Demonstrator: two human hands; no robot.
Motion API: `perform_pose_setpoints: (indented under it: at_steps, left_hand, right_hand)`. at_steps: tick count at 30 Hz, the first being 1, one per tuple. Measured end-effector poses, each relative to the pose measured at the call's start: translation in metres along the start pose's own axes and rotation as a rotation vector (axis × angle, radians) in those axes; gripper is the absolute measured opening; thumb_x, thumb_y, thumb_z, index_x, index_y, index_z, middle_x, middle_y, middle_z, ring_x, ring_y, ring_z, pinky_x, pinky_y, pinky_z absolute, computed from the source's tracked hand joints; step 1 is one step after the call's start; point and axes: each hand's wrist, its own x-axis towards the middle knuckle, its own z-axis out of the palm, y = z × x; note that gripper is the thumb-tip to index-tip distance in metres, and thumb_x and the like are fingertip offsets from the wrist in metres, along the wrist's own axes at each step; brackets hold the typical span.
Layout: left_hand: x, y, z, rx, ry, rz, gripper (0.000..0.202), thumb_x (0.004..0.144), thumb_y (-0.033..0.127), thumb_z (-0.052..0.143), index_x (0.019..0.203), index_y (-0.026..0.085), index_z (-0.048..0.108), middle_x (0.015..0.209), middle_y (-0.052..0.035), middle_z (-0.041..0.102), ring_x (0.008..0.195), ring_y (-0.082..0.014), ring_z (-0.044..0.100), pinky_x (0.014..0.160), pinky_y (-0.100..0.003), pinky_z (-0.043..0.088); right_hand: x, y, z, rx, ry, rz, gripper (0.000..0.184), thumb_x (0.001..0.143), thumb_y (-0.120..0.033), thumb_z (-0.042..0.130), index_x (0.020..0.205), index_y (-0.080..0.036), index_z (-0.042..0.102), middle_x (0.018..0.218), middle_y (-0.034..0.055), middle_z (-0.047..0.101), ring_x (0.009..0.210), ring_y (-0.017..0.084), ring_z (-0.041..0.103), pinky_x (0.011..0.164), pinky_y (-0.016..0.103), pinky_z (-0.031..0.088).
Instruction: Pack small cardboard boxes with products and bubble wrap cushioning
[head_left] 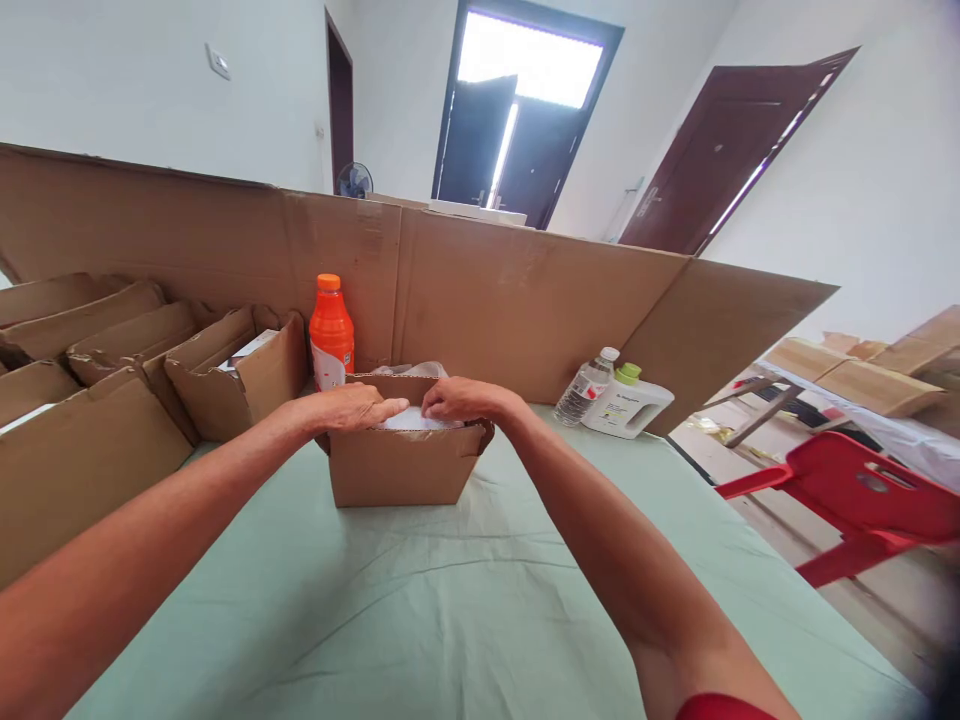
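Observation:
An open cardboard box stands on the green cloth in front of me, with something white inside and some clear plastic film at its back edge. Across the box's left side lies my left hand, fingers stretched out and thumb pointing over the white contents. My right hand reaches over the right side with its fingers curled down at the white contents. Whatever is between those fingertips is hidden. Just behind the left hand is an orange bottle with an orange cap.
Several cardboard boxes crowd the left side. A tall cardboard panel runs along the back. To the right, a clear water bottle leans by a white jug with a green cap. A red chair stands beyond the green cloth.

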Motion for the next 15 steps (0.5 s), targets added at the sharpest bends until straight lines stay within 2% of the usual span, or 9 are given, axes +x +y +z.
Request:
perform_pose_setpoints:
  at_steps: [1, 3, 4, 6, 7, 8, 10, 12, 15]
  left_hand:
    - [-0.008, 0.002, -0.002, 0.004, 0.031, 0.005, 0.057, 0.090, 0.063, 0.035, 0.059, 0.021, 0.059, 0.059, -0.0044, 0.059, 0.060, -0.0210, 0.056, 0.064, -0.031, 0.040]
    - [-0.032, 0.004, -0.002, -0.004, 0.187, 0.038, 0.052, 0.093, 0.057, 0.032, 0.074, 0.022, 0.066, 0.077, -0.0064, 0.068, 0.077, -0.0242, 0.062, 0.076, -0.034, 0.044]
    - [-0.048, 0.004, 0.002, -0.020, 0.311, 0.050, 0.048, 0.094, 0.054, 0.032, 0.085, 0.023, 0.068, 0.090, -0.0066, 0.071, 0.089, -0.0254, 0.063, 0.084, -0.035, 0.045]
    - [-0.080, -0.003, 0.018, -0.100, 0.672, 0.040, 0.040, 0.092, 0.050, 0.038, 0.104, 0.025, 0.067, 0.113, -0.0053, 0.070, 0.108, -0.0255, 0.061, 0.098, -0.037, 0.044]
    - [-0.093, -0.009, 0.032, -0.154, 0.800, -0.030, 0.038, 0.091, 0.048, 0.042, 0.111, 0.026, 0.066, 0.117, -0.0048, 0.069, 0.110, -0.0250, 0.061, 0.100, -0.037, 0.046]
    - [-0.102, -0.016, 0.048, -0.207, 0.877, -0.116, 0.039, 0.089, 0.048, 0.046, 0.115, 0.025, 0.064, 0.116, -0.0050, 0.069, 0.107, -0.0246, 0.063, 0.098, -0.037, 0.048]
    - [-0.108, -0.032, 0.082, -0.363, 0.861, -0.238, 0.059, 0.080, 0.050, 0.058, 0.132, 0.022, 0.054, 0.125, -0.0096, 0.065, 0.110, -0.0265, 0.063, 0.097, -0.040, 0.051]
    - [-0.098, -0.042, 0.111, -0.563, 0.737, -0.294, 0.075, 0.074, 0.050, 0.062, 0.140, 0.018, 0.044, 0.131, -0.0149, 0.062, 0.118, -0.0291, 0.061, 0.096, -0.042, 0.053]
    - [-0.081, -0.040, 0.131, -0.700, 0.617, -0.334, 0.073, 0.071, 0.053, 0.063, 0.131, 0.014, 0.049, 0.127, -0.0178, 0.064, 0.116, -0.0312, 0.064, 0.092, -0.042, 0.055]
  right_hand:
    - [-0.012, 0.003, 0.000, 0.023, 0.064, 0.005, 0.021, 0.083, -0.015, 0.059, 0.090, -0.023, 0.078, 0.093, 0.0003, 0.077, 0.085, 0.016, 0.068, 0.073, 0.024, 0.045]
    - [-0.047, 0.014, 0.007, 0.110, 0.322, 0.056, 0.027, 0.091, -0.021, 0.050, 0.100, -0.022, 0.075, 0.102, 0.0020, 0.076, 0.092, 0.018, 0.067, 0.080, 0.026, 0.046]
    - [-0.067, 0.022, 0.015, 0.177, 0.491, 0.103, 0.028, 0.093, -0.024, 0.047, 0.101, -0.021, 0.074, 0.102, 0.0032, 0.076, 0.093, 0.018, 0.066, 0.081, 0.028, 0.046]
    - [-0.102, 0.039, 0.042, 0.339, 0.776, 0.203, 0.028, 0.093, -0.032, 0.048, 0.094, -0.019, 0.072, 0.095, 0.0048, 0.075, 0.087, 0.019, 0.067, 0.078, 0.030, 0.048]
    - [-0.114, 0.048, 0.059, 0.414, 0.828, 0.245, 0.026, 0.090, -0.034, 0.050, 0.094, -0.019, 0.071, 0.094, 0.0059, 0.075, 0.085, 0.020, 0.067, 0.076, 0.031, 0.049]
    - [-0.121, 0.055, 0.078, 0.487, 0.820, 0.277, 0.025, 0.087, -0.033, 0.054, 0.098, -0.019, 0.070, 0.098, 0.0075, 0.075, 0.087, 0.021, 0.068, 0.074, 0.032, 0.051]
    - [-0.120, 0.061, 0.115, 0.622, 0.702, 0.320, 0.037, 0.079, -0.030, 0.061, 0.115, -0.019, 0.065, 0.116, 0.0114, 0.071, 0.094, 0.023, 0.068, 0.071, 0.032, 0.052]
    - [-0.105, 0.056, 0.144, 0.715, 0.563, 0.320, 0.051, 0.075, -0.025, 0.063, 0.126, -0.018, 0.058, 0.128, 0.0134, 0.065, 0.101, 0.024, 0.067, 0.070, 0.031, 0.053]
    - [-0.088, 0.032, 0.164, 0.747, 0.504, 0.304, 0.051, 0.076, -0.020, 0.061, 0.126, -0.016, 0.055, 0.126, 0.0131, 0.066, 0.105, 0.024, 0.066, 0.072, 0.031, 0.052]
